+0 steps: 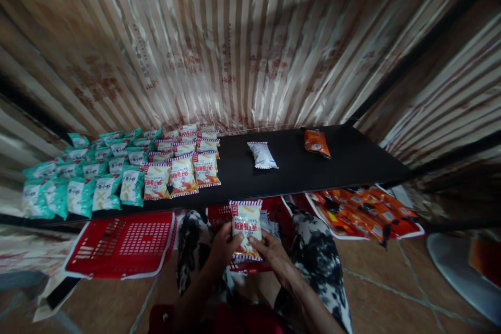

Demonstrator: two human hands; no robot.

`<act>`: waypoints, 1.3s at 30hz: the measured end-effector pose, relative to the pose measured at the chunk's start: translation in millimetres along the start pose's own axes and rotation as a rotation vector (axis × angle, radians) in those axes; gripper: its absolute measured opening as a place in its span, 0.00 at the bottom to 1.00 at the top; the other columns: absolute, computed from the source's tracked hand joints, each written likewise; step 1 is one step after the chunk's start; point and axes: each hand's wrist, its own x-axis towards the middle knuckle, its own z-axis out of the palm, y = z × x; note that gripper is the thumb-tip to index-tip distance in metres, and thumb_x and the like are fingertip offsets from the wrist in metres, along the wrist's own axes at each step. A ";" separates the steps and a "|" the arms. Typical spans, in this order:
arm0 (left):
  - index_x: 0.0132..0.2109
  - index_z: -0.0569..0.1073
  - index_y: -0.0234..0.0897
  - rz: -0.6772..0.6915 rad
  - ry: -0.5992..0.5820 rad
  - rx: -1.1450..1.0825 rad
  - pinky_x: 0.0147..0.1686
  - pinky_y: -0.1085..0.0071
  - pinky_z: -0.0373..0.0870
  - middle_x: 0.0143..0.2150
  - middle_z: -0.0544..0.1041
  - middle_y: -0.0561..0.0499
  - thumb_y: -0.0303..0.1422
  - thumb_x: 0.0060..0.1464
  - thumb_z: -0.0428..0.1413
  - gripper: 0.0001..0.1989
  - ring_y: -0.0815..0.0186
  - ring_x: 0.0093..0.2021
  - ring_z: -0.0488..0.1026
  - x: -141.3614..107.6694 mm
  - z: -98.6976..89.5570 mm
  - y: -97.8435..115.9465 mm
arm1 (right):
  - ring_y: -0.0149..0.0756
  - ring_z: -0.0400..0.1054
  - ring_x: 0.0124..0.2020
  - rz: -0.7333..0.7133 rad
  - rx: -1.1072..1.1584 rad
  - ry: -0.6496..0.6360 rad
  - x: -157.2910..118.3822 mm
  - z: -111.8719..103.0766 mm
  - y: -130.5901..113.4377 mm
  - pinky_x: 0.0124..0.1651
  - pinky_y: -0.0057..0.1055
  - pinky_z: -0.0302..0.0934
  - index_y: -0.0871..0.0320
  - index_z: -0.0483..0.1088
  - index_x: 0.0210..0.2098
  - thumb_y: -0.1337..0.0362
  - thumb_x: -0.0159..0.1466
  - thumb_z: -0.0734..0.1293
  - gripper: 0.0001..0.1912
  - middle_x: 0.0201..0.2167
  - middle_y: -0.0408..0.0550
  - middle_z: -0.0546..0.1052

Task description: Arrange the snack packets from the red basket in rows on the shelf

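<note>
Between my knees, a white snack bag (pixel 246 219) with red lettering and striped ends is held up by both hands. My left hand (pixel 226 244) grips its left edge, and my right hand (pixel 270 250) pinches the lower right side. Just below the bag, a red basket (pixel 287 214) is partly hidden by the bag and hands; some more bags show inside it. Beyond, on the black shelf (pixel 235 177), rows of matching white bags (pixel 182 175) stand beside rows of teal bags (pixel 106 191). A white bag (pixel 263 155) lies alone in the middle of the shelf.
An orange bag (pixel 316 142) lies at the shelf's right. Below, a white-rimmed red basket (pixel 417 230) holds several orange bags (pixel 360 209). Another red basket (pixel 121 244) sits at the left. A pleated, patterned curtain (pixel 235 47) hangs behind the shelf; dark poles slant at both sides.
</note>
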 end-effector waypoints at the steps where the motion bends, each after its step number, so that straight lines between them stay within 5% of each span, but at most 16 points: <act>1: 0.45 0.69 0.34 -0.003 0.000 0.006 0.43 0.64 0.70 0.43 0.78 0.43 0.35 0.39 0.60 0.23 0.56 0.42 0.75 -0.5 -0.8 -0.3 | 0.43 0.72 0.32 -0.005 -0.001 0.006 0.9 0.3 1.3 0.39 0.40 0.64 0.59 0.72 0.40 0.45 0.42 0.73 0.31 0.29 0.47 0.79; 10: 0.52 0.63 0.32 0.007 -0.107 -0.124 0.49 0.62 0.67 0.50 0.74 0.40 0.30 0.38 0.60 0.31 0.55 0.49 0.71 -7.4 -2.5 -7.8 | 0.42 0.73 0.31 -0.023 0.005 -0.033 2.1 3.0 0.7 0.39 0.38 0.64 0.58 0.72 0.38 0.46 0.44 0.73 0.28 0.29 0.46 0.79; 25: 0.49 0.67 0.33 0.116 0.001 0.021 0.46 0.65 0.68 0.45 0.77 0.43 0.32 0.43 0.59 0.23 0.57 0.44 0.73 -12.5 -7.4 -17.9 | 0.44 0.73 0.34 -0.028 0.015 -0.107 -6.8 12.3 -2.4 0.43 0.39 0.64 0.58 0.72 0.41 0.45 0.44 0.72 0.30 0.31 0.49 0.80; 39: 0.48 0.66 0.33 0.134 -0.012 -0.088 0.48 0.62 0.67 0.46 0.76 0.41 0.40 0.40 0.62 0.28 0.55 0.46 0.72 -32.2 -4.1 -13.0 | 0.44 0.74 0.33 -0.062 0.083 -0.146 -23.1 15.7 2.1 0.44 0.41 0.64 0.58 0.72 0.40 0.46 0.44 0.73 0.29 0.31 0.49 0.80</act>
